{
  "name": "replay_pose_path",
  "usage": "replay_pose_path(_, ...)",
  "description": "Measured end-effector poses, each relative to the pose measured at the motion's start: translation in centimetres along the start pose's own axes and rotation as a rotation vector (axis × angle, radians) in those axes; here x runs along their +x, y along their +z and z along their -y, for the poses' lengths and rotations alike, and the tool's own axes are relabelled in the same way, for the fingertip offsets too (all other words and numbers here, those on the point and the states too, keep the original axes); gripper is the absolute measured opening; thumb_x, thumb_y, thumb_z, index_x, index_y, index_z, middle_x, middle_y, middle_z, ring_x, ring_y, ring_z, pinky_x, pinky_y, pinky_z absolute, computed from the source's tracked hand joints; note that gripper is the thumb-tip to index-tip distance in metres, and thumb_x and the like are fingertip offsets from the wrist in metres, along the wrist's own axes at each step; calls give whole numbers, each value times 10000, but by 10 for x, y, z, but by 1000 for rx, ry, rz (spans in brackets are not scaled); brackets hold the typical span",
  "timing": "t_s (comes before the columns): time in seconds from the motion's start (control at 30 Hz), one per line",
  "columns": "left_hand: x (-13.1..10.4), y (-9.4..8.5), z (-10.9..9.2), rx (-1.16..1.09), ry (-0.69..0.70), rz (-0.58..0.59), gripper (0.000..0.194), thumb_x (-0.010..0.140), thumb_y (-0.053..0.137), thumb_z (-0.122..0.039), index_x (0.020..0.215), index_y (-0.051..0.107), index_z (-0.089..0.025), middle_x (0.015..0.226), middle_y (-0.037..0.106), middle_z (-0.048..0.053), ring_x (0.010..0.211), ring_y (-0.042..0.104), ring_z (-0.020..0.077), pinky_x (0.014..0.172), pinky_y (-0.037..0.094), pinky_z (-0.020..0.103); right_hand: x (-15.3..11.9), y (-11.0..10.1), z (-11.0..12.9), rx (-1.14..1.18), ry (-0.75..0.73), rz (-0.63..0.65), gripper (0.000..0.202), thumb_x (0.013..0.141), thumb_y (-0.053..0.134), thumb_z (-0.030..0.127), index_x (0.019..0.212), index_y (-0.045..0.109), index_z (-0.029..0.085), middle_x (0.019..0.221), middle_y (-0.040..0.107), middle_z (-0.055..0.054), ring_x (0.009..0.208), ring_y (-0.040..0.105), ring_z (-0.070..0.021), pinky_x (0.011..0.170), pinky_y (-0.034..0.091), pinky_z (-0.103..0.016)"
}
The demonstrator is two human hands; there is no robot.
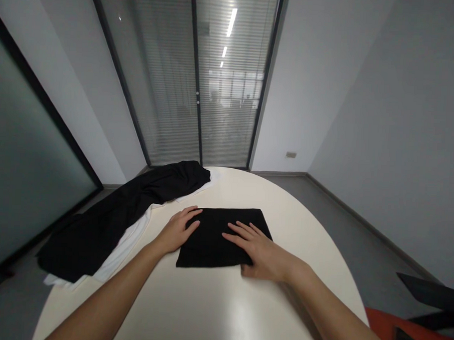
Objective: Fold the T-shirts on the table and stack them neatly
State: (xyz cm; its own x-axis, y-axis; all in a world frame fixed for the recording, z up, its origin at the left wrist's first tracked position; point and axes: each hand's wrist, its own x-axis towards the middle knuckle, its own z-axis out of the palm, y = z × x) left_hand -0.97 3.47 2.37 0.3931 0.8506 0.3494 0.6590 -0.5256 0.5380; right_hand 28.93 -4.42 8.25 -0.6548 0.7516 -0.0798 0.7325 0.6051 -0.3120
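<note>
A black cloth folded into a flat rectangle [219, 225] lies on the round white table [206, 309]. My left hand [177, 230] rests flat at the cloth's left edge, fingers spread and pointing toward the far side. My right hand [259, 249] lies palm down on the cloth's right part, fingers apart and pointing left. Neither hand grips anything.
A heap of black garments [123, 210] lies over a white one [131, 238] on the table's left side and hangs over its edge. Glass doors with blinds [201, 78] stand behind the table. A red and black chair [419, 329] is at the lower right.
</note>
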Motion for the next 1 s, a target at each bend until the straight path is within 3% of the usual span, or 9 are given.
replay_pose_path(0.1, 2, 3, 2, -89, -32, -71, 344, 993, 490, -387, 1229, 638, -184, 1299, 628, 103, 1237, 579, 224, 1125, 425, 436, -1, 4, -1, -52, 12, 2, 1017, 676, 588, 63, 1606, 250, 296, 1683, 166, -73, 1550, 118, -314, 1228, 153, -605)
replay_pose_path(0.3, 3, 2, -4, -126, -59, -109, 291, 962, 525, -373, 1174, 635, -207, 1213, 633, 87, 1152, 593, 232, 1054, 458, 432, -6, 17, -6, -218, 85, -9, 1098, 632, 504, -13, 1631, 74, 141, 1670, 117, -132, 1542, 127, -317, 1219, 274, -550)
replay_pose_path(0.5, -5, -9, -14, -115, -100, -55, 316, 982, 483, -428, 1094, 668, -198, 1105, 670, 78, 937, 636, 211, 889, 497, 369, -12, 12, -40, -359, 152, -109, 951, 717, 405, -64, 1615, 224, 192, 1628, 301, -114, 1498, 299, -297, 1184, 353, -547)
replay_pose_path(0.6, -13, -11, -30, -130, -113, 63, 321, 989, 466, -433, 944, 672, -191, 913, 689, 43, 786, 628, 185, 745, 477, 315, -11, 1, -64, -435, 281, -189, 864, 761, 394, -67, 1569, 356, 236, 1595, 392, -88, 1480, 338, -331, 1175, 332, -606)
replay_pose_path(0.67, -19, -11, -44, -139, -122, 173, 337, 984, 470, -447, 862, 656, -194, 760, 667, 12, 687, 608, 169, 651, 438, 284, -10, -3, -81, -450, 369, -270, 807, 799, 405, -47, 1552, 384, 244, 1597, 393, -95, 1469, 359, -346, 1134, 395, -584)
replay_pose_path(0.77, -26, -10, -63, -99, -90, 262, 292, 958, 514, -433, 827, 640, -204, 669, 639, -12, 608, 581, 153, 594, 397, 266, -13, -4, -102, -412, 494, -359, 734, 834, 474, 27, 1538, 392, 217, 1557, 446, -147, 1382, 481, -343, 996, 529, -483)
replay_pose_path(0.87, -28, -11, -69, -20, -16, 240, 206, 938, 554, -383, 862, 656, -220, 725, 670, -7, 645, 609, 155, 644, 442, 277, -21, -7, -112, -311, 703, -365, 479, 915, 507, 211, 1387, 556, 147, 1304, 641, -213, 1144, 650, -332, 869, 561, -443)
replay_pose_path(0.93, -28, -11, -67, -25, 27, 180, 190, 946, 550, -358, 1004, 678, -230, 902, 723, 25, 788, 668, 177, 743, 508, 296, -26, -11, -111, -209, 867, -333, 412, 983, 440, 392, 1171, 680, 114, 1077, 711, -241, 986, 704, -342, 820, 550, -463)
replay_pose_path(1.0, -29, -9, -62, -47, 96, 133, 342, 961, 543, -345, 1279, 619, -244, 1261, 677, 77, 1095, 660, 219, 937, 529, 349, -28, -16, -105, -27, 939, -262, 611, 1005, 323, 572, 908, 732, 128, 882, 727, -230, 847, 725, -334, 794, 538, -463)
